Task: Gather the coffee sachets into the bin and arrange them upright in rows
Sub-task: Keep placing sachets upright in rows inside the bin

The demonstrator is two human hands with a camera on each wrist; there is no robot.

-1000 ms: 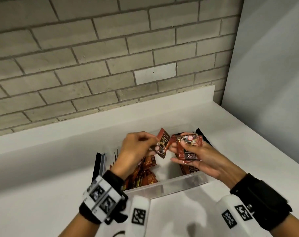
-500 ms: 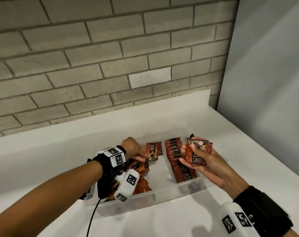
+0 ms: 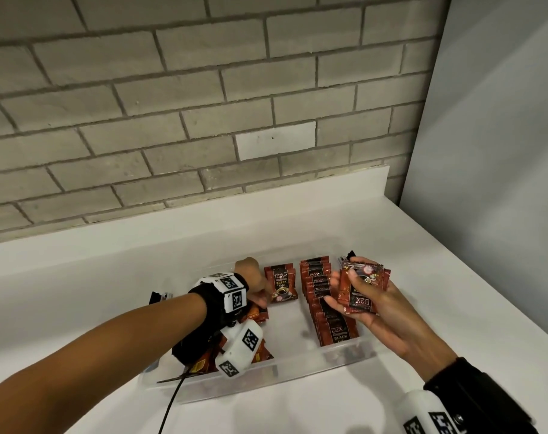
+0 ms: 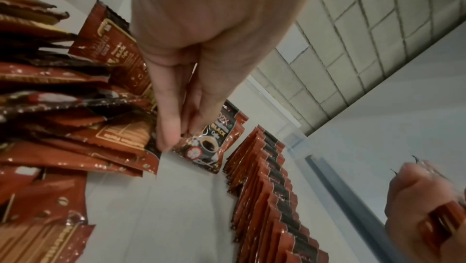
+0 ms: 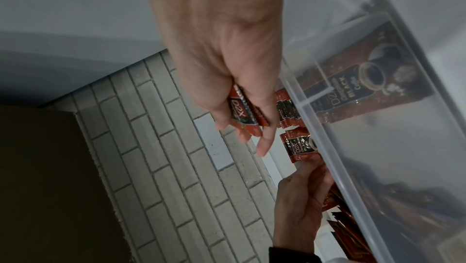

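A clear plastic bin [image 3: 297, 375] sits on the white counter. Along its right side a row of red-brown coffee sachets [image 3: 324, 305] stands upright. At the far middle two sachets [image 3: 281, 285] stand upright, and my left hand [image 3: 260, 296] pinches their lower left corner [image 4: 186, 143] with thumb and fingers. Loose sachets [image 4: 75, 127] lie in a heap in the left part of the bin, partly hidden by my left wrist. My right hand [image 3: 360, 296] holds a small stack of sachets [image 3: 363, 289] above the bin's right edge, thumb on top [image 5: 242, 112].
A grey brick wall [image 3: 203, 104] runs behind the counter's raised back edge. A plain grey wall [image 3: 501, 151] closes off the right side. White counter [image 3: 78, 292] lies to the left, right and front of the bin. A cable [image 3: 169, 405] trails from my left wrist.
My left hand took one sachet from near the right hand down into the bin and stood it at the far middle. The right hand stayed above the bin's right edge with its stack.
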